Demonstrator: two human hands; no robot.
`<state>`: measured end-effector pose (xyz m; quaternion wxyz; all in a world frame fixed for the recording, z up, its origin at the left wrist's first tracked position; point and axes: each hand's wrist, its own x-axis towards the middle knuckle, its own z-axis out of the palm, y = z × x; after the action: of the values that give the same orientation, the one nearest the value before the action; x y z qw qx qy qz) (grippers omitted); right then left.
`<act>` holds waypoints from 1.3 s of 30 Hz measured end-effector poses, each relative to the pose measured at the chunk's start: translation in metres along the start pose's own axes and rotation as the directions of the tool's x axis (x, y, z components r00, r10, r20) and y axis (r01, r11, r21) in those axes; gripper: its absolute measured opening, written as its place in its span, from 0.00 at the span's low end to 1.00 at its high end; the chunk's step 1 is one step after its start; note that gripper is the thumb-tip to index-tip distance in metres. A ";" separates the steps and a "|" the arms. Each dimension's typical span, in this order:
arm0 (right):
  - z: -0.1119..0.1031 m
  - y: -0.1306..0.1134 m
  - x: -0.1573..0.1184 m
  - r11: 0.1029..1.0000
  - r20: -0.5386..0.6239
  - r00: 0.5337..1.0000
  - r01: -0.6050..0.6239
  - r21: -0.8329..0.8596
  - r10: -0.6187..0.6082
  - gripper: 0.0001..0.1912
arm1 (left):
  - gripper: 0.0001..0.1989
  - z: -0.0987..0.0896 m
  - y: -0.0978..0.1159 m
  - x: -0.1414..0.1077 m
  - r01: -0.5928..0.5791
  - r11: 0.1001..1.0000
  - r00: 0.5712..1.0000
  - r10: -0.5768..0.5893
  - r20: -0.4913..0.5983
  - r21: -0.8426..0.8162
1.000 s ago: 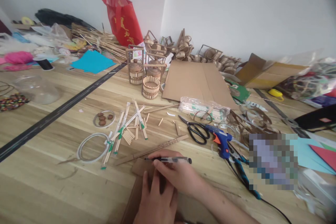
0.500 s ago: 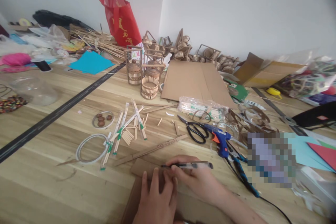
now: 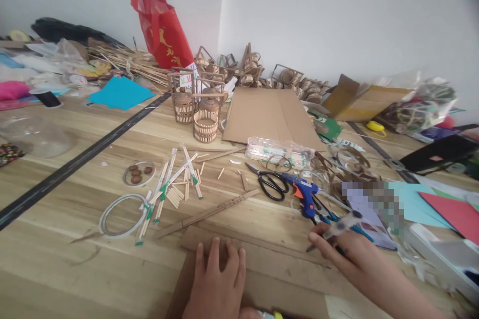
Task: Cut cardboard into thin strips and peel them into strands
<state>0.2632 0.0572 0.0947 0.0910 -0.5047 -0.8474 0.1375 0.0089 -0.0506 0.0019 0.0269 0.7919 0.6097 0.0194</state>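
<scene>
My left hand (image 3: 217, 279) lies with fingers spread on a brown cardboard piece (image 3: 279, 264) at the near edge of view, pressing it against the table. To the right, my right hand (image 3: 359, 254) grips a dark-tipped pen (image 3: 342, 227) with a clear barrel, its tip pointing down and left near the cardboard's right part. Beyond the cardboard lies a narrow wooden-looking strip with pen marks (image 3: 213, 212). Beneath my left wrist, a small white and yellow thing (image 3: 273, 315) shows only in part.
Scissors (image 3: 271, 184) and a blue glue gun (image 3: 307, 197) lie ahead of my right hand. Chopsticks (image 3: 162, 189), cut sticks and a white coil (image 3: 121, 214) lie left. Small stick baskets (image 3: 205, 127), a cardboard sheet (image 3: 269, 114) and a red bag (image 3: 162, 30) stand farther back.
My right hand has moved right with the pen, away from my left fingers and the cardboard's left part. My left hand stays on the cardboard. The view has shifted slightly right.
</scene>
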 end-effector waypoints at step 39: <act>0.009 -0.023 0.032 0.991 -0.138 0.990 0.009 0.134 0.009 0.11 | 0.16 0.010 -0.002 0.013 -0.618 0.764 0.605 0.310 -0.733 -0.187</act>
<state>0.2266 0.0735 0.0938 0.1831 -0.5057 -0.8279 0.1591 0.0110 -0.0375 -0.0078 -0.0267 0.8385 0.3240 0.4372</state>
